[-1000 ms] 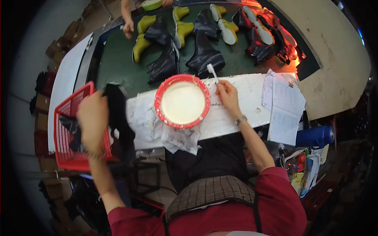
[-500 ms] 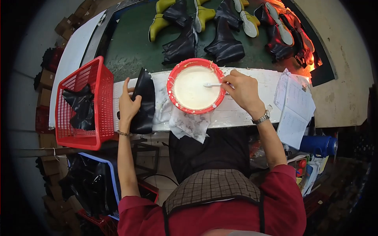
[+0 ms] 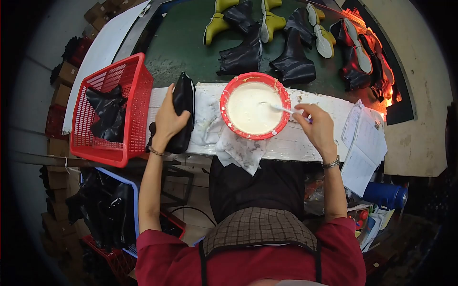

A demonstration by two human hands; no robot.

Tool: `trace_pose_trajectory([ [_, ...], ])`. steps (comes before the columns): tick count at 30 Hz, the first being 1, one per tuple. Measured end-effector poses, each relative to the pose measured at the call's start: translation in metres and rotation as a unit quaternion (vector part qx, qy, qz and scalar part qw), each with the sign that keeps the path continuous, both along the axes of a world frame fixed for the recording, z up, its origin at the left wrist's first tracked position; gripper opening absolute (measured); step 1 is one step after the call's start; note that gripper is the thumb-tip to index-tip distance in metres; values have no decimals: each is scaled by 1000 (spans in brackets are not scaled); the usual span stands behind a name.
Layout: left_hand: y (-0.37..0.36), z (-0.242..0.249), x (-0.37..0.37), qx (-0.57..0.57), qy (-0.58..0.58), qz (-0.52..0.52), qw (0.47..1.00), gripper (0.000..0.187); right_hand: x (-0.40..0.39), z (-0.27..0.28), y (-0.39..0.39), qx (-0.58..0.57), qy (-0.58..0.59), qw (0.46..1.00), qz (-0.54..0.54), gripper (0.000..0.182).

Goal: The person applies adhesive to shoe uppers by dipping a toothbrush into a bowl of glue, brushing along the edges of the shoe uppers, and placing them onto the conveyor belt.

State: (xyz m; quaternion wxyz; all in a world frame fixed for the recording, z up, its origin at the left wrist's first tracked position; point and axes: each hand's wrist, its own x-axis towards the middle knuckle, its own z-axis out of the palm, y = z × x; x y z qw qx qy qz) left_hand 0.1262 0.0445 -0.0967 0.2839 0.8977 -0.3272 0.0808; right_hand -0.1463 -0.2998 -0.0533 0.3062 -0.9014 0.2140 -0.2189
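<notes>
My left hand (image 3: 170, 119) is closed on a black shoe upper (image 3: 183, 112) that stands on edge on the white board (image 3: 305, 97). The thumb presses against its side. My right hand (image 3: 318, 126) grips a thin white brush (image 3: 286, 110), a bit like a toothbrush, with purple near its end. The brush reaches over the rim of a red bowl (image 3: 285, 97), its tip in cream-white liquid (image 3: 250, 107). Under the bowl lies a stained white cloth (image 3: 241, 153), hanging over the board's front edge.
A red basket (image 3: 138, 119) with black uppers (image 3: 107, 114) stands left. On the green belt (image 3: 191, 45) lie black uppers (image 3: 293, 62) and yellow boots (image 3: 273, 26); a red glow lights those at right. A notebook (image 3: 365, 148) and blue flask (image 3: 385, 195) are right.
My left hand has turned the black upper, so its rim now shows along the right side. The brush's handle slants lower to the right. The whole view has shifted slightly.
</notes>
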Motion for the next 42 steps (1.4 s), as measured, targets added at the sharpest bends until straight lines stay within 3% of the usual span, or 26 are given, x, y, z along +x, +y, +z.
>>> trace_pose_trajectory([
  [1, 4, 7, 6, -8, 29, 4, 1000, 84, -3, -7, -2, -4, 9, 1000, 17, 19],
  [3, 6, 26, 7, -91, 112, -4, 990, 49, -8, -9, -7, -10, 17, 999, 33, 18],
  [5, 10, 39, 2, -100, 244, 7, 965, 41, -8, -11, -6, 60, -28, 997, 35, 15],
  [8, -4, 84, -34, -141, 411, 6, 901, 29, -6, -23, -8, 25, -10, 999, 32, 13],
  [13, -26, 105, -61, -72, 485, -51, 870, 27, 21, 12, 1, 78, -120, 985, 96, 13],
  [15, -36, 109, -66, 6, 521, -100, 848, 27, 37, 28, 10, 75, -180, 954, 230, 13],
  [16, -41, 111, -71, 3, 532, -121, 838, 27, 43, 33, 11, 75, -179, 955, 227, 13],
  [18, -42, 115, -74, -16, 551, -122, 825, 27, 51, 38, 13, -77, -172, 945, 266, 15],
  [19, -41, 118, -75, -35, 569, -122, 813, 27, 51, 36, 13, -77, -172, 945, 267, 15],
  [21, -38, 125, -77, -69, 569, -114, 811, 25, 52, 30, 13, 35, -160, 958, 236, 15],
  [24, -34, 131, -80, -174, 512, -47, 840, 19, 46, 27, 22, 4, -168, 963, 209, 14],
  [31, -37, 116, -79, -318, 376, -36, 869, 16, 42, 12, 47, 12, -164, 967, 197, 14],
  [33, -43, 109, -73, -306, 245, -15, 920, 20, 44, 10, 48, 4, -152, 966, 209, 14],
  [35, -46, 100, -56, -234, 48, 17, 971, 24, 48, 9, 48, 159, -166, 963, 141, 15],
  [36, -42, 93, -44, -203, 57, 23, 977, 42, 48, 8, 40, 117, -163, 972, 125, 14],
  [37, -40, 78, -31, -202, 55, 29, 977, 42, 46, 8, 35, 90, -143, 980, 105, 14],
  [39, -34, 40, -7, -156, -16, 26, 987, 68, 38, 12, 26, 9, -64, 995, 71, 14],
  [41, -12, 18, -4, -103, 177, 12, 979, 108, 29, 12, 22, -14, -32, 998, 58, 14],
  [42, 0, 15, -9, -28, 152, 0, 988, 117, 26, 11, 19, -36, 1, 998, 43, 13],
])
